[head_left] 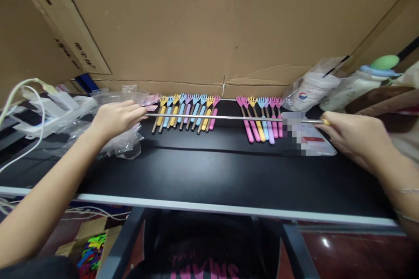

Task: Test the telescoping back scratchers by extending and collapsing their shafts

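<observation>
A telescopic back scratcher (pixel 229 117) stretches level above the desk, its thin metal rod drawn out long between my two hands. My left hand (pixel 119 117) is closed on its left end, and whatever sits at that tip is hidden by the fingers. At the other end my right hand (pixel 355 137) grips it, with a bit of yellow showing by the fingers. Behind the rod lies a row of short back scratchers (pixel 188 113) with yellow, blue, purple and pink claw heads. Right of them, a second group of back scratchers (pixel 258 122) has pink, yellow, blue and purple handles.
Crumpled clear plastic bags (pixel 121 144) and a white power strip (pixel 52 115) with cables lie left. Rightward are a partly blurred phone (pixel 317 139), a bagged cup (pixel 316 89) and a bottle (pixel 366 80). Cardboard (pixel 183 26) walls the black desk (pixel 196 170).
</observation>
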`<action>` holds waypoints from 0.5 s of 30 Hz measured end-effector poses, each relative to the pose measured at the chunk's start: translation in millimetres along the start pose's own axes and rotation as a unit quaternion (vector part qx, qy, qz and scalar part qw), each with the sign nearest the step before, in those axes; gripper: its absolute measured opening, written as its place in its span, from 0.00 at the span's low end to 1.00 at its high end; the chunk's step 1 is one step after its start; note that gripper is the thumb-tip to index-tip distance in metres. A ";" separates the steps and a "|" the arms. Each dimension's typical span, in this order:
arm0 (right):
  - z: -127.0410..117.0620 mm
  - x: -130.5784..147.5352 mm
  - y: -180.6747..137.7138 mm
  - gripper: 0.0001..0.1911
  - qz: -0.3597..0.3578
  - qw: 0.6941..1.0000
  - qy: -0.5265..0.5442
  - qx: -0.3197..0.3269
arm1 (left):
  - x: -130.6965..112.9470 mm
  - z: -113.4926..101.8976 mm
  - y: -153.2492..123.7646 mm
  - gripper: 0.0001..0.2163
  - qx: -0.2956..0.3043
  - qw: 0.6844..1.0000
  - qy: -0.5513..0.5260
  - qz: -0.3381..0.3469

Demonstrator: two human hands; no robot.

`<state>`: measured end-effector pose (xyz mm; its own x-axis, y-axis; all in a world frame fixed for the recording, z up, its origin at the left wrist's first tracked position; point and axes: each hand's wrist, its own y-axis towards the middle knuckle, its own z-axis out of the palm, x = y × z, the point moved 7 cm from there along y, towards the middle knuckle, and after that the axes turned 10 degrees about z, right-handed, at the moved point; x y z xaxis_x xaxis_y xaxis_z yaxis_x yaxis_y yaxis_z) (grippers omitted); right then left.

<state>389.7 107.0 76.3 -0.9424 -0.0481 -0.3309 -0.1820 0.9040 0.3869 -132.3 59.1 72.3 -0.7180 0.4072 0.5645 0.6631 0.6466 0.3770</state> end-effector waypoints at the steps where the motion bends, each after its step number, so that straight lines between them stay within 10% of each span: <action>1: 0.3 -8.4 -1.4 0.12 0.013 1.000 -0.009 -0.012 | 7.6 2.8 -7.6 0.15 0.010 1.000 0.024 -0.005; 15: 10.4 -25.9 -3.9 0.09 0.043 0.999 0.019 0.005 | 15.4 3.1 -31.9 0.14 0.015 0.999 -0.004 -0.041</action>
<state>417.8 109.1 74.4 -0.9643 0.0133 -0.2643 -0.0980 0.9098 0.4033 -165.2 46.7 66.8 -0.7713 0.3577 0.5264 0.5956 0.6973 0.3989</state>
